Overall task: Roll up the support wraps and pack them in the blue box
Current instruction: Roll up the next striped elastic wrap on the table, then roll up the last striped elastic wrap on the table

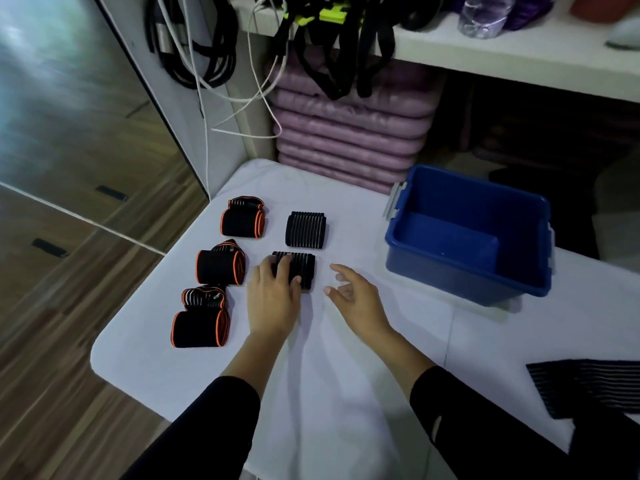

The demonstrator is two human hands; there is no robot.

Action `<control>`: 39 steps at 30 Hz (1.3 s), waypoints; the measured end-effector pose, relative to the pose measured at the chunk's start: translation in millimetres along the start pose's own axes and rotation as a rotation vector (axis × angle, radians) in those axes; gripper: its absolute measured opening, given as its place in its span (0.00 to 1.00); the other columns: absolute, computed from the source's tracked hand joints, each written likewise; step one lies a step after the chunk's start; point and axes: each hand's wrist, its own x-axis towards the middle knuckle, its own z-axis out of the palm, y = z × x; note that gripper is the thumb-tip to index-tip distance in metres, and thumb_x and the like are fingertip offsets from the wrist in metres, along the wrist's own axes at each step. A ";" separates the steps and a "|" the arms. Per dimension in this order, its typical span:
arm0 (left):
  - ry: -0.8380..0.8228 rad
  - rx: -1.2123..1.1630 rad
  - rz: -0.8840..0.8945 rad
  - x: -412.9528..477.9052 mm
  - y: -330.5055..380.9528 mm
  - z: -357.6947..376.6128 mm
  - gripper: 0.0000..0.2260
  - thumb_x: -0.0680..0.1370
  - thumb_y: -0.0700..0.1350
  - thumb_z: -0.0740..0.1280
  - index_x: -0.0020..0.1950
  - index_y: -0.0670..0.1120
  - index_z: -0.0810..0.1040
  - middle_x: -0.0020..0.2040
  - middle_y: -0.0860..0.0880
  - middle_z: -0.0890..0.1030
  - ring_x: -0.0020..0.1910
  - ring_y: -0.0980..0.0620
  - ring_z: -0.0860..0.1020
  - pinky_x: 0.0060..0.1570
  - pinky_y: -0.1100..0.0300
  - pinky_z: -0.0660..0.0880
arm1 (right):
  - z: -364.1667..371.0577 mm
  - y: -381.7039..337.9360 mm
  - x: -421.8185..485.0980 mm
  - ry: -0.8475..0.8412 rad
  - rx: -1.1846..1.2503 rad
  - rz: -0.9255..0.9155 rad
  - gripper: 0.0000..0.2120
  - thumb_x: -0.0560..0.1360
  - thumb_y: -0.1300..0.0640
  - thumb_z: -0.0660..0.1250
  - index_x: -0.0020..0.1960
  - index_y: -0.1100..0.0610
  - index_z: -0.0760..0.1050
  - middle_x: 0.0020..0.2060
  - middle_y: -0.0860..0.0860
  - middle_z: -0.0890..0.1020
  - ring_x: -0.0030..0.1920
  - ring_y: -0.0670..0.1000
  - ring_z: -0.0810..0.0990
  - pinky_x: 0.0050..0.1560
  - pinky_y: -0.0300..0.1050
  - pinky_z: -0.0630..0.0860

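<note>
The white surface [346,375] carries the blue box [450,271], with no wraps visible inside. Left of the box lie five rolled wraps [221,268]. The left hand [275,299] grips the nearer striped roll [306,271]; the right hand [356,299] hovers beside it, fingers spread. Packing seems about to begin: next, lift that roll rightward into the box.

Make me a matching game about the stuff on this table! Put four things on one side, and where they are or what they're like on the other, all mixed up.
Things:
1. blue box
2. near striped roll
3. flat striped wrap
4. orange-edged rolls

Clues:
A. gripped by the left hand
B. three in a line on the left
C. lying unrolled at the right edge of the table
D. open on top, standing to the right of the rolls

Pairs: 1-D, 2-A, 3-C, 4-B.
</note>
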 end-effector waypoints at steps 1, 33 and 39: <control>0.034 0.004 0.035 -7.7 9.4 -1.3 0.15 0.74 0.44 0.64 0.60 0.42 0.75 0.54 0.38 0.76 0.48 0.37 0.74 0.47 0.47 0.74 | -10.5 2.5 -11.6 0.016 -0.016 -0.010 0.17 0.75 0.53 0.67 0.63 0.48 0.73 0.56 0.50 0.77 0.52 0.48 0.77 0.55 0.39 0.74; -0.579 -0.067 0.382 -197.7 344.7 132.2 0.20 0.79 0.52 0.60 0.71 0.54 0.66 0.73 0.51 0.62 0.70 0.49 0.61 0.64 0.50 0.65 | -302.7 239.5 -232.3 0.499 -0.347 0.139 0.23 0.68 0.54 0.73 0.61 0.49 0.74 0.48 0.50 0.76 0.51 0.51 0.73 0.55 0.45 0.72; -0.516 -0.015 0.320 -210.9 333.6 127.6 0.20 0.78 0.51 0.59 0.71 0.54 0.65 0.71 0.50 0.63 0.67 0.48 0.62 0.60 0.49 0.67 | -303.3 234.0 -241.7 0.565 -0.090 0.121 0.13 0.68 0.64 0.74 0.50 0.54 0.79 0.41 0.49 0.76 0.39 0.43 0.76 0.41 0.27 0.72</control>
